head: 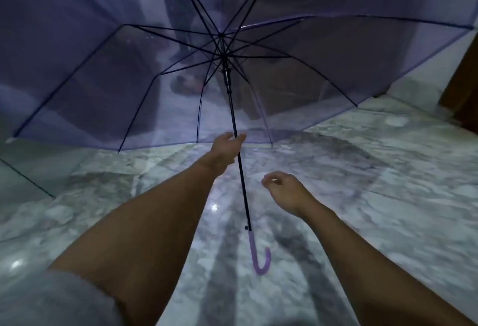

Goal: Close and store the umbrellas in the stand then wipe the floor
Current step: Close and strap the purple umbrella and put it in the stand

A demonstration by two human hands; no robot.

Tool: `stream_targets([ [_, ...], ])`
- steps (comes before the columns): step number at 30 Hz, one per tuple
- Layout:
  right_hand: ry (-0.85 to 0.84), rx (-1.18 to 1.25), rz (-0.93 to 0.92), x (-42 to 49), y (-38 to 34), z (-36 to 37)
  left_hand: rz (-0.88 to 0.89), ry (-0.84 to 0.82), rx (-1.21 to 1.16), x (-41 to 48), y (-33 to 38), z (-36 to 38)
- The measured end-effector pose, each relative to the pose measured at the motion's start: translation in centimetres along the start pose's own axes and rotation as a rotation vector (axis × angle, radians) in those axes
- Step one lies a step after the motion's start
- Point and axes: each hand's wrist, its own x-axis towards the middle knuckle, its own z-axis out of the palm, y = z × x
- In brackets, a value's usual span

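An open see-through purple umbrella (103,72) fills the upper part of the head view, its canopy facing away from me. Its black shaft (243,188) runs down to a purple hooked handle (260,258) above the floor. My left hand (227,144) reaches forward and its fingers curl round the shaft just below the canopy edge. My right hand (284,191) hovers to the right of the shaft with loosely curled fingers, apart from it and holding nothing. The black runner (227,77) sits high on the shaft near the ribs.
The grey marbled tile floor (375,183) spreads below, with wet shiny spots (214,208). A dark wooden piece (463,87) stands at the right edge. Dim shapes, possibly footwear, show through the canopy (186,85). Another see-through canopy edge (25,178) lies at the left.
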Motion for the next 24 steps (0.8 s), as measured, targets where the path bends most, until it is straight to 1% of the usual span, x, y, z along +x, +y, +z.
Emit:
stream_targets([
  [2, 0.013, 0.031, 0.019, 1.2, -0.3, 0.5, 0.045, 0.013, -0.018, 0.7, 0.3, 0.3],
  [6, 0.040, 0.071, 0.031, 2.4, -0.5, 1.6, 0.048, 0.018, -0.068, 0.9, 0.6, 0.3],
  [10, 0.041, 0.133, 0.015, 2.1, -0.9, 2.3, 0.072, -0.066, -0.069, -0.1, 1.5, 0.3],
  [12, 0.012, 0.274, 0.013, 1.5, -1.7, 2.5, 0.099, -0.108, -0.076, -1.0, 2.5, 0.6],
  [13, 0.019, 0.336, 0.001, 1.1, -2.2, 2.5, 0.107, -0.129, -0.083, -1.5, 3.1, 0.6],
  [14, 0.061, 0.344, -0.031, 0.7, -2.7, 2.4, 0.114, -0.146, -0.095, -2.0, 3.6, 0.7],
  [16, 0.208, 0.211, -0.124, 0.0, -3.8, 2.0, 0.110, -0.154, -0.136, -2.7, 4.8, 0.9],
  [18, 0.304, 0.129, -0.210, -1.2, -4.7, 1.4, 0.102, -0.145, -0.216, -3.3, 5.8, 1.0],
  [20, 0.336, 0.107, -0.253, -2.6, -5.3, 0.7, 0.112, -0.163, -0.300, -4.1, 6.8, 1.1],
  [24, 0.346, 0.126, -0.235, -5.1, -5.7, -0.2, 0.157, -0.225, -0.403, -5.4, 9.1, 0.9],
])
